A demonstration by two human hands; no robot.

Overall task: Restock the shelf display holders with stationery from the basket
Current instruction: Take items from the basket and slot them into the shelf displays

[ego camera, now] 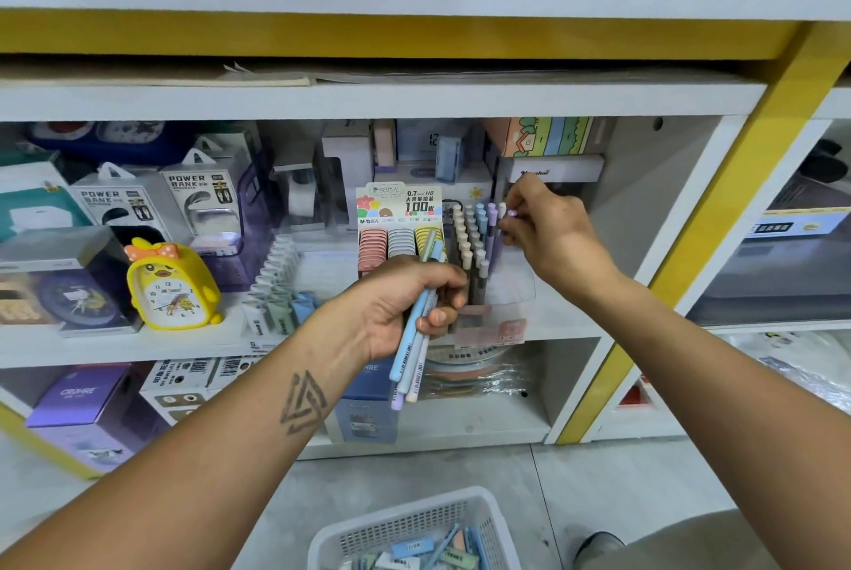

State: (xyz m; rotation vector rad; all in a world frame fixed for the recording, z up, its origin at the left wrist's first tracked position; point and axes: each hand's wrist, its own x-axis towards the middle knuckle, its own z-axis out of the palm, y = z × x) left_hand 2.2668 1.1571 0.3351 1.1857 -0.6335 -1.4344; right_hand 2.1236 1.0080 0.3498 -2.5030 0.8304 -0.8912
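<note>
- Left hand (pixel 405 309) grips a bundle of pastel pens (pixel 416 341), fingers curled round the barrels at mid-length; the pens slant, lower ends hanging below the palm, upper tips in front of the lead-refill display box (pixel 399 219).
- Right hand (pixel 548 228) is raised at the far right edge of the clear pen holder (pixel 479 256), thumb and fingertips pinching one pale purple pen (pixel 512 214) at its top, just beside the back row of upright pens.
- Pen holder stands on the middle shelf (pixel 184 341), packed with rows of upright pens in cream, blue, lilac caps; its clear front panel juts toward the camera, a label card at its foot.
- Left hand and its bundle cover the holder's lower left corner and part of the refill box.
- Left of the refill box: a row of folded pastel items (pixel 271 288) in a clear rack; further left a yellow chick alarm clock (pixel 172 288) and power bank boxes (pixel 202 196).
- Behind the holder: a white boxed item (pixel 559 166) and a cartoon-printed carton (pixel 548 136), close behind the right hand.
- White mesh basket (pixel 405 528) sits on the floor at bottom centre, with pens and small boxed stationery inside; well apart from both hands.
- Lower shelf holds purple boxes (pixel 80 403) and tape rolls, partly hidden by the left forearm.
- Yellow upright post (pixel 718 210) borders the bay on the right.
</note>
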